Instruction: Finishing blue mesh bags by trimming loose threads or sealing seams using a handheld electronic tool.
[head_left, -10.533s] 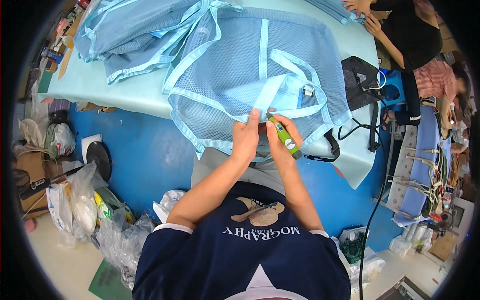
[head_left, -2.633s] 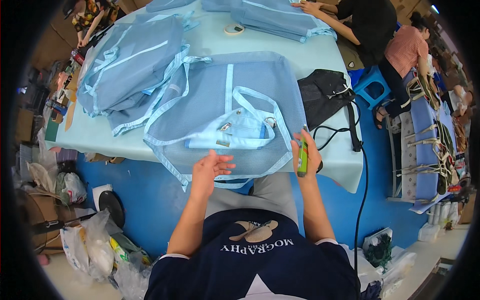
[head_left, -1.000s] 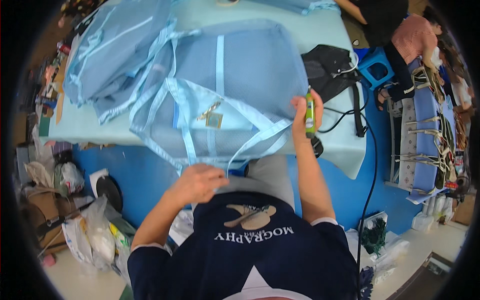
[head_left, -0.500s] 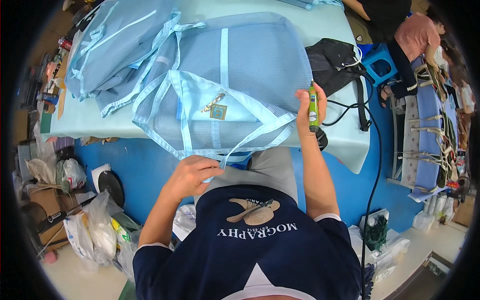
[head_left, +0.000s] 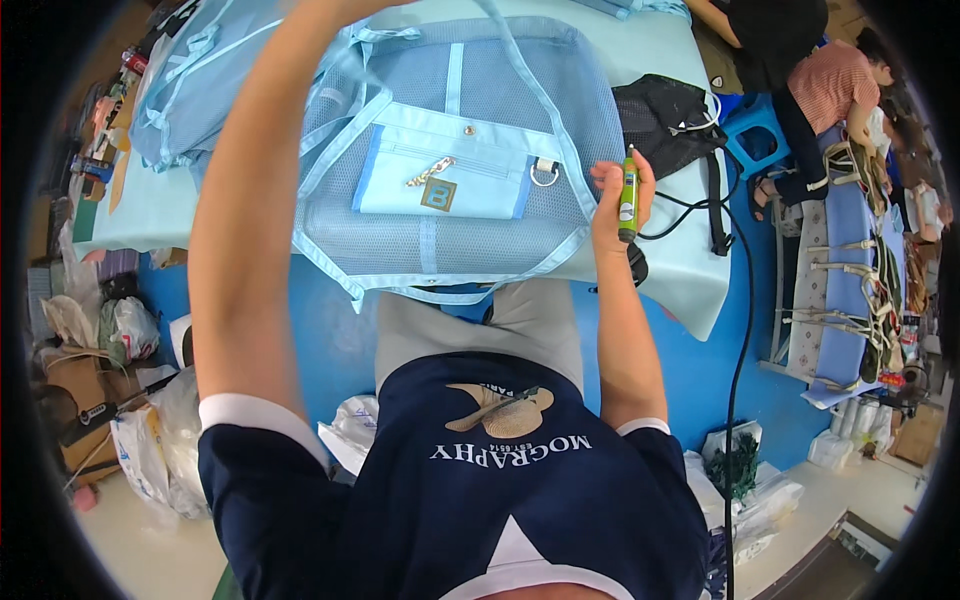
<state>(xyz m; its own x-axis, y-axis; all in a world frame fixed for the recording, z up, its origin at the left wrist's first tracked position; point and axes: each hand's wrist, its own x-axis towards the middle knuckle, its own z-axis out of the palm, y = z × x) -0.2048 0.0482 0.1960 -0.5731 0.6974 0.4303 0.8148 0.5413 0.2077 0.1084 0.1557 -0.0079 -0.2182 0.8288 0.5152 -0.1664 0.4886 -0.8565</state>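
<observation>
**Mesh bag laid flat for inspection, tool held ready**

The worktop (head_left: pixel 150 215) carries the light-blue mesh bag (head_left: pixel 450 240), lying flat with its pocket panel (head_left: pixel 450 180) facing up. Judged step: repositioning the bag; the next move probably calls for bringing the tool onto a seam. The left arm reaches up past the frame's top edge; its hand is out of view. The right hand (head_left: pixel 612 195), raised at the bag's right edge, has its fingers wrapped around an upright green pen-shaped tool (head_left: pixel 628 195).

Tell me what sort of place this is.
Most likely a bag-making workshop. A light blue mesh bag lies on the pale work table, with more of the same stacked at the far left. The right hand holds a small green tool, and another person works at a bench nearby.
</observation>
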